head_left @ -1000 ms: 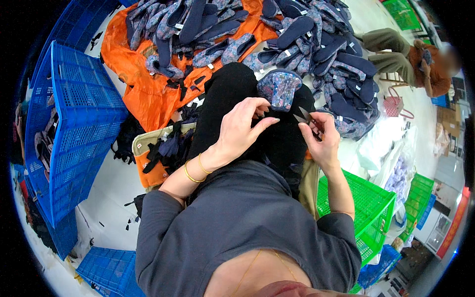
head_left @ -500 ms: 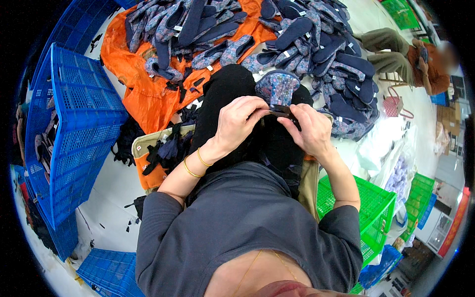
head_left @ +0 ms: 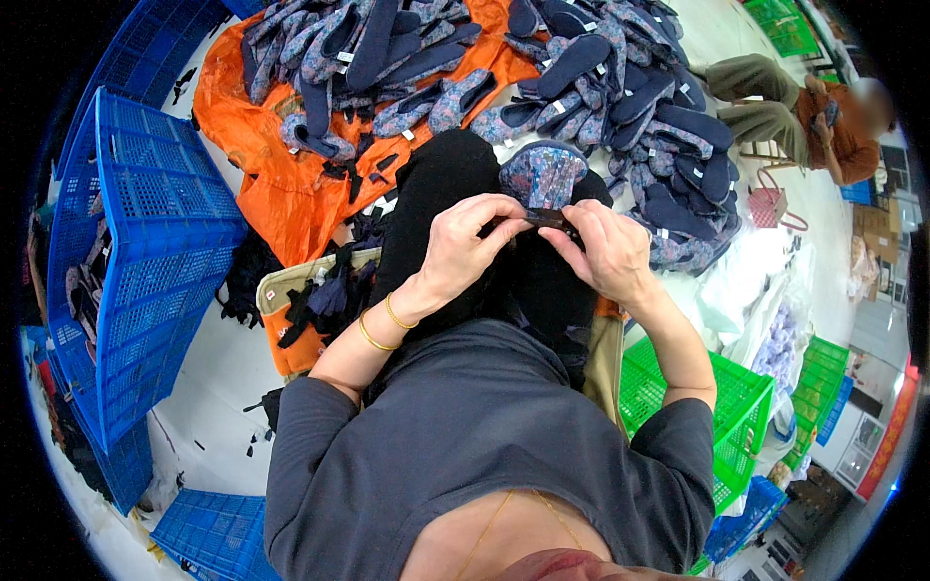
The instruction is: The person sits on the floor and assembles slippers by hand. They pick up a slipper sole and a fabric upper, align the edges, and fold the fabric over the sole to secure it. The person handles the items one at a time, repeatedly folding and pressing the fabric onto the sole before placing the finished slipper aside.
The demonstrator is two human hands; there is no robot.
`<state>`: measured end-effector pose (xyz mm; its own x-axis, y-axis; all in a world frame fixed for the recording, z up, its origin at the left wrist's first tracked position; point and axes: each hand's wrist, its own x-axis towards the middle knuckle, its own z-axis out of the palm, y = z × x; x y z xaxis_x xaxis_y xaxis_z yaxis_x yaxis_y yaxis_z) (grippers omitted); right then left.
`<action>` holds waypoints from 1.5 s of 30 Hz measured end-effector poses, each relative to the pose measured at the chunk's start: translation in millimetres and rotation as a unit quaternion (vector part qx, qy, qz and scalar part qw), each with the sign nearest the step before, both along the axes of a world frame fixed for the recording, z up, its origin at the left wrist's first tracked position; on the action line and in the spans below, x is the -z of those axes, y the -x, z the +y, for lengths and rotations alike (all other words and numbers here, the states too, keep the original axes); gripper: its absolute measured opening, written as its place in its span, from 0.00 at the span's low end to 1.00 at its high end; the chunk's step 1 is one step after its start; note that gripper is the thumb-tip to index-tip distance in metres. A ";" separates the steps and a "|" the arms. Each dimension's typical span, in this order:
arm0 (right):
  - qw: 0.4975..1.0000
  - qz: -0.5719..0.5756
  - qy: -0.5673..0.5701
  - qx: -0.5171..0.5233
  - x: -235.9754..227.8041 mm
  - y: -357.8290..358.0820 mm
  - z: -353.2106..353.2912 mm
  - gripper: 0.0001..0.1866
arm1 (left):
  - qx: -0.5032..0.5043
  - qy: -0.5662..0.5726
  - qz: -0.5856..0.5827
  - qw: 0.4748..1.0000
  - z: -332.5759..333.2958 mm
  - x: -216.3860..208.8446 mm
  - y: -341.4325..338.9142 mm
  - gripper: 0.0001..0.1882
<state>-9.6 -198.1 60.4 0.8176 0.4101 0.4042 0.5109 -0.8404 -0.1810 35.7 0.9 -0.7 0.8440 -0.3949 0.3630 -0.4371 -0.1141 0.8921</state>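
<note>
Both hands pinch a small dark strip of fabric (head_left: 548,219) over the lap: the left hand (head_left: 465,244) closes on its left end, the right hand (head_left: 603,254) on its right. Just beyond lies a blue-and-pink patterned cloth shoe upper (head_left: 542,174). This looks like fitting or trimming the strip; the next move calls for steady fingertip alignment. Farther off, a heap of similar patterned uppers and dark insoles (head_left: 620,87) covers an orange sheet (head_left: 262,165).

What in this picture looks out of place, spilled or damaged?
Nothing looks damaged. Both hands, left hand and right hand, pinch a small dark strip over the lap. Dark fabric scraps spill over the tan bag, and a few lie on the white floor.
</note>
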 end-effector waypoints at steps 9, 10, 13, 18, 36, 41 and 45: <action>1.000 0.010 -0.024 -0.007 3.8 -1.4 -3.8 0.16 | 0.025 0.037 0.149 0.988 1.2 -3.8 4.5 0.07; 1.000 0.014 -0.017 -0.006 4.8 -0.7 -4.6 0.15 | 0.031 0.031 0.157 0.987 2.2 -6.8 4.0 0.07; 0.990 0.081 -0.114 0.026 4.3 3.7 -6.9 0.15 | 0.041 0.025 0.166 0.985 3.9 -8.5 4.9 0.07; 0.922 0.147 -0.319 0.163 3.6 13.5 -26.0 0.18 | 0.119 0.048 0.337 0.933 8.0 0.3 10.4 0.09; 0.903 0.119 -0.403 0.090 12.1 -17.7 1.4 0.25 | 0.119 0.491 0.626 0.594 -36.8 13.3 25.2 0.13; 0.799 0.140 -0.573 0.111 28.9 -9.9 8.8 0.19 | 0.101 0.458 0.567 0.677 -43.0 -19.5 26.0 0.15; 0.725 0.117 -0.666 0.132 8.1 0.9 -3.5 0.18 | 0.129 0.343 0.382 0.849 -58.2 -31.8 -2.3 0.19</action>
